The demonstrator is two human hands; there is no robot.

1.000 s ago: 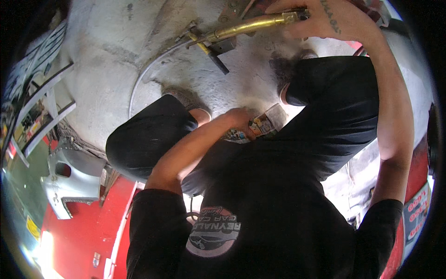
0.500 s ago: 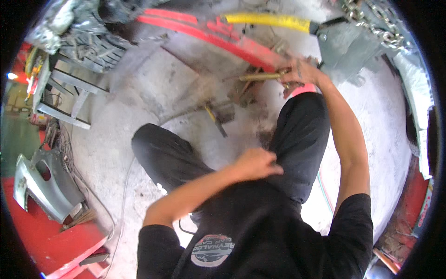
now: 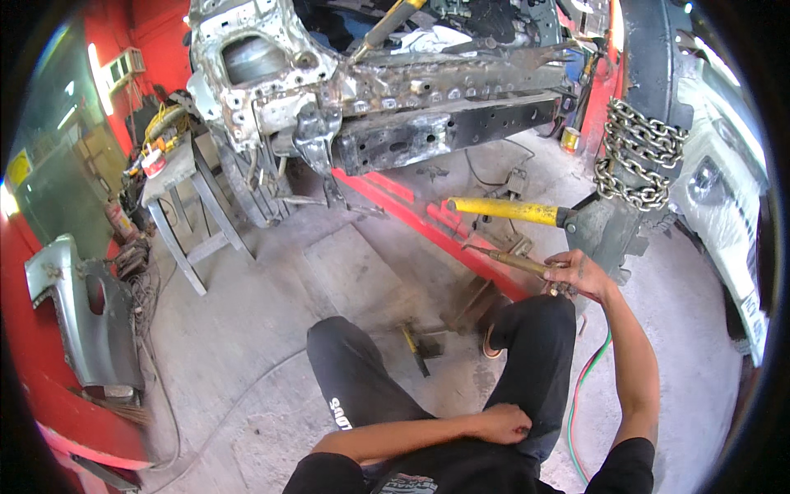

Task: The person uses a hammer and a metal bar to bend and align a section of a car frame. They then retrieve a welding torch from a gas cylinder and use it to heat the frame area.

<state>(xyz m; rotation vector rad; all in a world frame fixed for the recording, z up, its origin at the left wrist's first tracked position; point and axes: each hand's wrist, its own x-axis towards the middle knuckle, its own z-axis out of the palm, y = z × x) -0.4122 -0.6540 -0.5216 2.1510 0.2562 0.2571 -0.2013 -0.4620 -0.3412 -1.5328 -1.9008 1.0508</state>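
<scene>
My right hand (image 3: 583, 276) is closed around the back end of a brass gas torch (image 3: 520, 262), above my right knee. The torch lies nearly level, its thin tip toward the left, and no flame shows. A red and a green hose (image 3: 586, 372) run down along the floor below that forearm. My left hand (image 3: 504, 424) rests on my right thigh with its fingers curled in; whatever they hold, if anything, is hidden. Between my knees, a hammer with a yellow-and-black handle (image 3: 414, 350) lies on the floor.
Ahead stands a stripped car body (image 3: 428, 136), with a red beam (image 3: 411, 216) low beneath it. A yellow bar (image 3: 506, 211) joins a grey post wrapped in chain (image 3: 642, 156). At left are a grey stand (image 3: 197, 193) and a silver fender (image 3: 86, 317). A cable (image 3: 239, 401) crosses the floor.
The view has tilted up, bringing the car body into sight. My right hand still holds the torch near the knee. My left hand has settled onto the thigh.
</scene>
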